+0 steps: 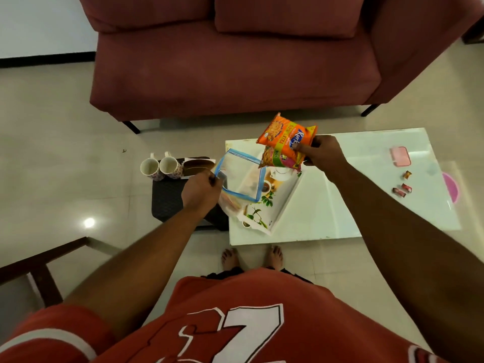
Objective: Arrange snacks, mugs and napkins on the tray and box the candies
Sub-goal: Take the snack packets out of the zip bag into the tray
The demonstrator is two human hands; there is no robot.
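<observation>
Tray (283, 205) sits at the left edge of the table (340, 205), ready for snacks. Right hand (323, 154) pinches the orange snack packet (282, 142) just above it. Left hand (200, 189) pinches the clear bag (241, 176) by a corner, maybe to keep it out of the way.

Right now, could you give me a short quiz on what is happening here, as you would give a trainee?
1. True or false: the right hand grips the orange snack packet.
2. How many mugs stand on the dark stool?
3. The left hand holds: A) a napkin, B) the clear blue-edged bag, C) a candy.
Key: 1 true; 2 two; 3 B.
</observation>
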